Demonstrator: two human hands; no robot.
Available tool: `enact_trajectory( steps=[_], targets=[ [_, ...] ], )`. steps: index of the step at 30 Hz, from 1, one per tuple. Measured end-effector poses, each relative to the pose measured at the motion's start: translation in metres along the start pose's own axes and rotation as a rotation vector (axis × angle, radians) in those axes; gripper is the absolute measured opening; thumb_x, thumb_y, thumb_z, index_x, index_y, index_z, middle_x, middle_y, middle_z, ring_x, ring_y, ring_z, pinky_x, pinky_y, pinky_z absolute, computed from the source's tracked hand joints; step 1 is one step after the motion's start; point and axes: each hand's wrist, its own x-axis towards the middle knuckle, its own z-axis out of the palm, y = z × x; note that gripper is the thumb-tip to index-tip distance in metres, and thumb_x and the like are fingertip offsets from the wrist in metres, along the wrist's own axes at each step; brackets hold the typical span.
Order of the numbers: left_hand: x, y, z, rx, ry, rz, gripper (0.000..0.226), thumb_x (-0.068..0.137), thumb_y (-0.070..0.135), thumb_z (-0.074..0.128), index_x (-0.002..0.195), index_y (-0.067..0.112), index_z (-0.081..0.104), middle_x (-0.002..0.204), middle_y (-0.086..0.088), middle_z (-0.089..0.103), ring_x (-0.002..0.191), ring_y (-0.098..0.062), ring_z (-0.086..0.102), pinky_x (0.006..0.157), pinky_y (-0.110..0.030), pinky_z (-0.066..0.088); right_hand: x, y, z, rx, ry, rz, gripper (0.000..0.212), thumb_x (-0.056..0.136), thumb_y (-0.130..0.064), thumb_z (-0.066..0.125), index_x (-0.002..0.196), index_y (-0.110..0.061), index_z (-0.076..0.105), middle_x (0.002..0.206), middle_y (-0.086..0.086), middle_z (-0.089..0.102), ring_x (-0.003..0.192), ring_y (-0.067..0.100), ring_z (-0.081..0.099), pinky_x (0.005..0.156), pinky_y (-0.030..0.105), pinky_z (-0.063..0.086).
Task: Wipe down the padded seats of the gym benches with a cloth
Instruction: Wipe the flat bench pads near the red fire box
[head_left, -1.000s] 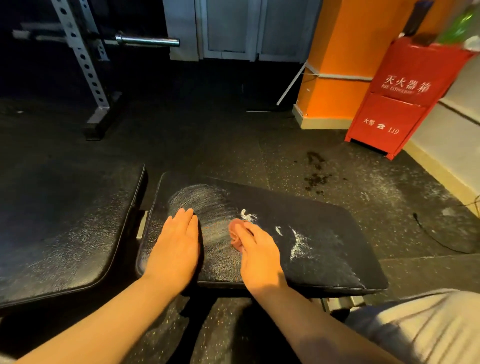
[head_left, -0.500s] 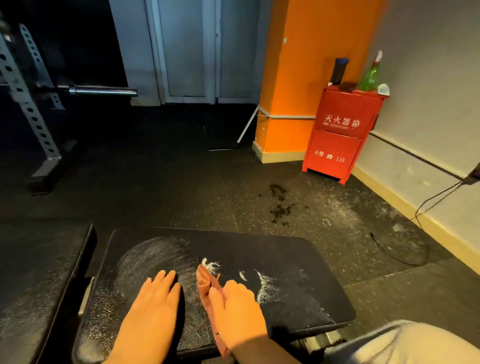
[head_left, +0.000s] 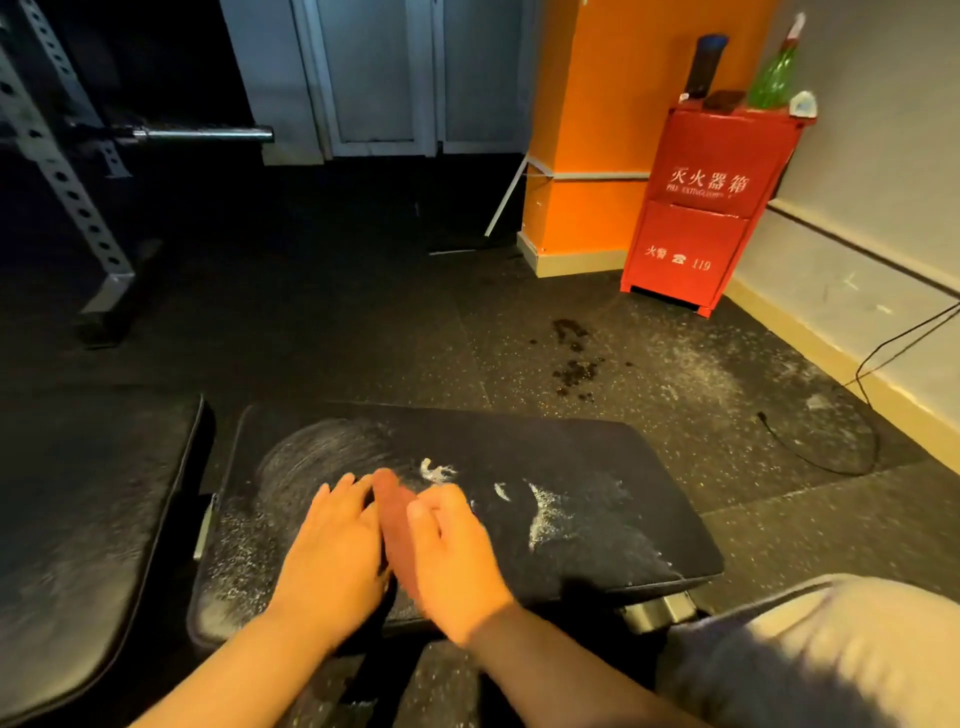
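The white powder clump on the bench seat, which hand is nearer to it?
Right. The right hand lies just below the white powder clump, on the cloth; the left hand is farther, left of the cloth.

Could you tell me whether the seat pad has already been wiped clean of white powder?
No, white powder lies on the seat pad right of the cloth.

Both forearms bare, no sleeves, watch or rings visible on the left hand (head_left: 332, 551) or right hand (head_left: 457, 561); light beige/grey trouser leg (head_left: 831, 654) at lower right, plain fabric, no markings readable, edges motion-blurred.
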Motion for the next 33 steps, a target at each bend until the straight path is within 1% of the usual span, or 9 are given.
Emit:
enact_trajectory(
  steps=[4,6,8,14,16,20,25,29,33],
  targets=[
    [-0.002,0.026,-0.031,-0.963,-0.043,-0.147,0.053,0.068,0.016,0.052,0.117,0.033,0.065,0.120,0.015,0.066,0.127,-0.020,0.052,0.121,-0.042,0.023,0.019,-0.012,-0.027,0.438,-0.099,0.223,0.012,0.099,-0.012,0.054,0.098,-0.004,0.063,0.083,0.012,0.063,0.073,0.018,0.061,0.068,0.033,0.055],
    [-0.001,0.034,-0.044,-1.572,-0.102,-0.217,0.050,0.076,0.014,0.059,0.126,0.018,0.063,0.127,-0.001,0.068,0.128,-0.029,0.055,0.112,-0.043,0.038,0.027,-0.017,-0.041,0.696,-0.212,0.335,0.024,0.101,-0.020,0.055,0.116,-0.006,0.066,0.103,0.017,0.069,0.088,0.027,0.066,0.081,0.044,0.054],
    [0.001,0.039,-0.055,-1.774,-0.090,-0.244,0.043,0.090,0.020,0.064,0.130,0.006,0.060,0.131,-0.020,0.063,0.128,-0.040,0.054,0.110,-0.053,0.039,0.029,-0.024,-0.048,0.864,-0.312,0.384,0.039,0.102,-0.034,0.052,0.124,-0.006,0.066,0.116,0.016,0.068,0.101,0.027,0.068,0.096,0.045,0.051],
    [0.010,0.028,-0.078,-1.798,-0.016,-0.616,0.034,0.099,0.029,0.057,0.124,0.008,0.065,0.117,-0.016,0.071,0.113,-0.031,0.067,0.106,-0.049,0.047,0.027,-0.008,-0.050,1.133,-0.423,0.571,0.087,0.089,-0.071,0.051,0.134,0.003,0.056,0.130,0.023,0.063,0.117,0.036,0.064,0.100,0.047,0.049],
    [0.009,0.026,-0.085,-1.811,-0.041,-0.696,0.037,0.099,0.032,0.054,0.120,0.004,0.066,0.115,-0.019,0.071,0.110,-0.033,0.068,0.103,-0.047,0.048,0.024,-0.009,-0.044,0.992,-0.464,0.560,0.074,0.088,-0.059,0.062,0.125,0.004,0.058,0.128,0.018,0.062,0.112,0.034,0.063,0.103,0.045,0.047],
    [0.010,0.016,-0.098,-1.717,0.039,-0.794,0.013,0.094,0.022,0.063,0.089,0.011,0.070,0.083,-0.010,0.074,0.075,-0.025,0.072,0.072,-0.034,0.054,0.037,-0.010,-0.044,0.787,-0.392,0.441,0.058,0.053,-0.033,0.092,0.097,-0.014,0.058,0.086,0.012,0.038,0.070,0.023,0.031,0.069,0.028,0.043],
    [0.010,0.009,-0.106,-1.564,0.142,-0.690,0.011,0.092,0.016,0.065,0.094,0.006,0.069,0.066,-0.003,0.067,0.065,-0.020,0.065,0.068,-0.029,0.050,0.037,-0.023,-0.053,0.793,-0.282,0.353,0.078,0.063,-0.018,0.088,0.134,-0.008,0.058,0.114,0.016,0.068,0.088,0.024,0.065,0.085,0.038,0.048],
    [0.013,0.000,-0.113,-1.373,0.204,-0.654,0.043,0.086,0.008,0.069,0.128,0.006,0.058,0.089,-0.007,0.066,0.072,-0.016,0.061,0.064,-0.027,0.050,0.040,-0.048,-0.070,0.413,-0.197,0.246,0.039,0.084,0.007,0.069,0.119,-0.009,0.069,0.101,0.010,0.075,0.078,0.017,0.071,0.063,0.024,0.055],
    [0.015,0.008,-0.115,-1.237,0.038,-0.462,0.030,0.086,-0.011,0.061,0.104,0.011,0.072,0.090,-0.005,0.068,0.078,-0.019,0.059,0.069,-0.027,0.047,0.058,-0.065,-0.108,-0.604,-0.163,-0.044,0.012,0.095,-0.022,0.068,0.095,-0.012,0.075,0.082,0.000,0.068,0.072,0.012,0.057,0.065,0.026,0.043]
  ],
)
